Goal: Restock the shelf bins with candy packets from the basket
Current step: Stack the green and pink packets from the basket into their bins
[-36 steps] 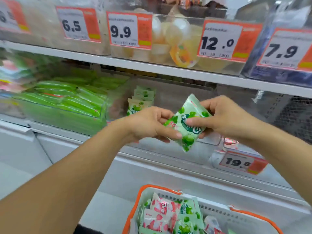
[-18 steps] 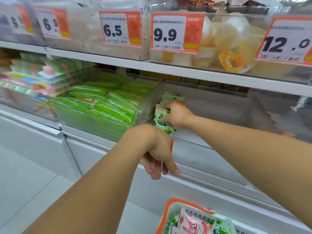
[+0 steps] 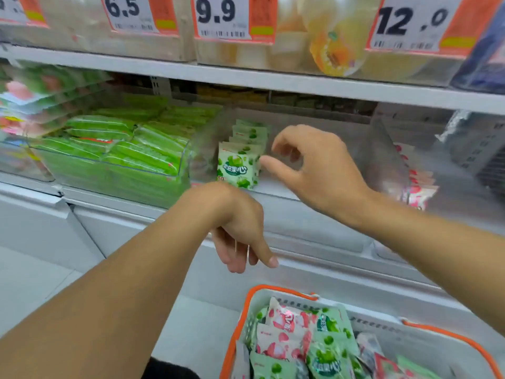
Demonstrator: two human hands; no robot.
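The right hand [image 3: 318,170], at frame centre, is hovering empty with fingers loosely curled beside the green candy packets [image 3: 240,160] standing in the clear bin [image 3: 341,149]. The left hand [image 3: 240,228] is hanging relaxed, holding nothing. More packets are lying in the basket [image 3: 237,337] at lower right; they are probably light, soft and slippery, so pinching a sealed edge is advised.

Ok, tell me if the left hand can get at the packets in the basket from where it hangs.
Probably yes. The left hand hangs empty, fingers down, above the basket, whose top is open. The packets lie exposed, with nothing between.
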